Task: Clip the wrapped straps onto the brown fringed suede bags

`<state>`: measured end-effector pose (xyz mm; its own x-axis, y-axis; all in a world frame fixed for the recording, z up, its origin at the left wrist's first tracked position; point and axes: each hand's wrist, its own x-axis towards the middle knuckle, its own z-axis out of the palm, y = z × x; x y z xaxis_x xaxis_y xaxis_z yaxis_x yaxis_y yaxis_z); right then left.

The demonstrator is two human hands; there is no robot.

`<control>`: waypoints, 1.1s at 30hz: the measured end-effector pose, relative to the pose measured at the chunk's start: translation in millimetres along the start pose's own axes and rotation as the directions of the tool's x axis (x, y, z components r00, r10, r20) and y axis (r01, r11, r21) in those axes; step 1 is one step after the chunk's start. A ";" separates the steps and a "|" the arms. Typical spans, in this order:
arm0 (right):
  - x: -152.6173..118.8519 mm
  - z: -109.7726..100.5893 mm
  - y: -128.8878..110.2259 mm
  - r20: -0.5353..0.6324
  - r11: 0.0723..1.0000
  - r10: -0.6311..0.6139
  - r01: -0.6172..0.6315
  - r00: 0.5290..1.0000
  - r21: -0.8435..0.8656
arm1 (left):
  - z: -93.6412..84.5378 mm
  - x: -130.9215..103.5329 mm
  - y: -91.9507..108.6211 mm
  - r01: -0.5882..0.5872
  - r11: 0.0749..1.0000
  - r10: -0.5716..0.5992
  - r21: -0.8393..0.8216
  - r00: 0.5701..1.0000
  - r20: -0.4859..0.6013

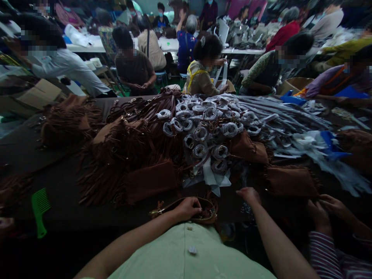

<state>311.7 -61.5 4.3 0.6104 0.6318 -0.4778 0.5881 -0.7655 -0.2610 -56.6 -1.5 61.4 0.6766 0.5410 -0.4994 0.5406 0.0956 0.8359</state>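
Observation:
A small brown handbag [207, 217] lies against my front at the table's near edge, its zipped opening facing up. My left hand [190, 208] rests over that opening with curled fingers, closed on the bag's edge; the fingertips are partly hidden. To the right, apart from the bag, my right hand [250, 195] is closed in a pinch low over the dark tabletop. Whatever sits between its fingertips is too small and dim to make out. Small whitish bits [245, 209] lie beside and below this hand. Ahead is a flat brown fringed bag [152, 181].
Wrapped strap coils [200, 133] are heaped mid-table, with long wrapped straps [279, 112] behind. Fringed brown bags [122, 135] pile up left; another bag [292, 181] lies right. A green comb [40, 211] is at left. A co-worker's hands [325, 209] are close on my right.

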 end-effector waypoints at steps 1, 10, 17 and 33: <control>-0.1 -0.9 -1.6 -0.015 1.000 -0.002 0.002 1.000 -0.015 | 0.2 0.2 -0.4 0.003 1.000 -0.003 0.000 1.000 -0.005; 28.3 -2.4 -45.0 -0.129 0.998 -0.014 0.006 0.992 -0.063 | 2.0 -0.2 -1.7 0.001 1.000 -0.001 0.013 1.000 -0.026; 41.3 -1.4 -55.9 -0.160 0.998 -0.031 0.021 0.987 -0.064 | -3.5 -7.1 6.7 -0.033 0.999 0.034 0.042 0.999 -0.027; 55.0 3.4 -54.3 -0.158 0.997 -0.060 0.054 0.986 -0.046 | -6.1 -22.5 27.2 -0.162 0.963 0.179 0.214 0.982 -0.065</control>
<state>311.5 14.4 -10.7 0.6499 0.6882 -0.3224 0.6438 -0.7240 -0.2476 -60.2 -6.0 96.7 0.7285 0.6027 -0.3257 0.5182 -0.1739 0.8374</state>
